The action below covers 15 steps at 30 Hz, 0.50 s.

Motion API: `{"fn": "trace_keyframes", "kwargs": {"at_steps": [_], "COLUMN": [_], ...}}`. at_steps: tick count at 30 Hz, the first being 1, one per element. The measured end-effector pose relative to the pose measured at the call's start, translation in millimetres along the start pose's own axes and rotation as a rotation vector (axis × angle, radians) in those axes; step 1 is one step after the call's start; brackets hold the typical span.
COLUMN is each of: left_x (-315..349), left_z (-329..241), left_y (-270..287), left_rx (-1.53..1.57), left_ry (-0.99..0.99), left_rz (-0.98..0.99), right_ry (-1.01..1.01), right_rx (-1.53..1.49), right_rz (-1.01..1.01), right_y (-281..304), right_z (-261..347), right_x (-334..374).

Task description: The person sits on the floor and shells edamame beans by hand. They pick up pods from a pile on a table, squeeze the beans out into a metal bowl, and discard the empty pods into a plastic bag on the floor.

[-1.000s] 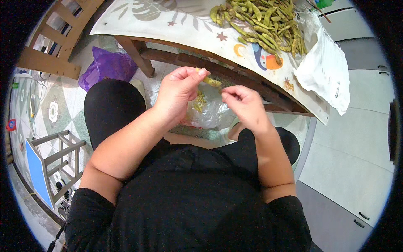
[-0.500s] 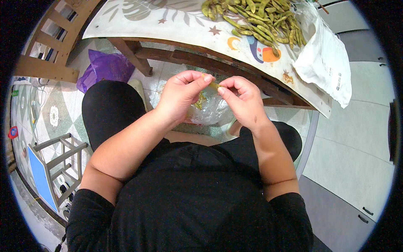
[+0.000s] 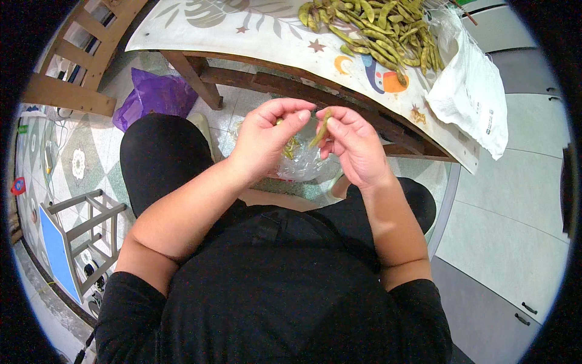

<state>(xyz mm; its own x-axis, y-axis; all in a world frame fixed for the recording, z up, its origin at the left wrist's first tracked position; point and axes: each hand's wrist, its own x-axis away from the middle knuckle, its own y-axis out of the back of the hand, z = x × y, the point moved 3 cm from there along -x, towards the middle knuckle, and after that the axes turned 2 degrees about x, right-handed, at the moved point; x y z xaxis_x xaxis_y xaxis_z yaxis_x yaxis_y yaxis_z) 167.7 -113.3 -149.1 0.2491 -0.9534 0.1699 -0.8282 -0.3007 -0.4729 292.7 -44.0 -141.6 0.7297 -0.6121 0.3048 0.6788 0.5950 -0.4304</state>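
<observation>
My right hand [image 3: 357, 145] pinches a green-yellow bean pod [image 3: 320, 132] between thumb and fingers, and the pod hangs at a slant. Close beside it on the left, my left hand [image 3: 267, 134] has its fingers curled and the thumb near the index finger. A bit of yellow shows by its curled fingers, but what it holds is hidden. Below both hands sits a clear plastic bag [image 3: 306, 165] on the floor between my legs, with yellow-green pieces [image 3: 290, 147] in it. A heap of bean pods [image 3: 388, 30] lies on the table ahead.
The wooden table wears a printed white cover [image 3: 279, 45]. On its right edge a white sack [image 3: 470, 91] droops over. A purple bag [image 3: 154, 100] lies on the floor at left, near a wooden chair [image 3: 73, 97]. A blue-topped stool [image 3: 60, 255] lies on its side; grey cabinets [image 3: 503, 224] stand right.
My hands have come apart slightly. The pod, earlier between both hands, is now in my right hand and tilted more upright. The view has shifted a little.
</observation>
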Motion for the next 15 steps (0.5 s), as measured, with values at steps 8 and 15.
{"fn": "trace_keyframes", "kwargs": {"at_steps": [8, 15], "left_x": [-0.6, -1.8], "left_z": [1.3, 3.8], "left_y": [0.4, 4.1], "left_rx": [0.044, 0.039], "left_ry": [0.034, -0.005], "left_rz": [0.131, 0.092], "right_ry": [-0.092, -0.103], "right_rx": [0.004, 0.099], "right_rz": [0.066, 0.036], "right_y": [1.1, -5.4], "right_z": [-9.3, -6.1], "right_x": [1.6, 3.3]}}
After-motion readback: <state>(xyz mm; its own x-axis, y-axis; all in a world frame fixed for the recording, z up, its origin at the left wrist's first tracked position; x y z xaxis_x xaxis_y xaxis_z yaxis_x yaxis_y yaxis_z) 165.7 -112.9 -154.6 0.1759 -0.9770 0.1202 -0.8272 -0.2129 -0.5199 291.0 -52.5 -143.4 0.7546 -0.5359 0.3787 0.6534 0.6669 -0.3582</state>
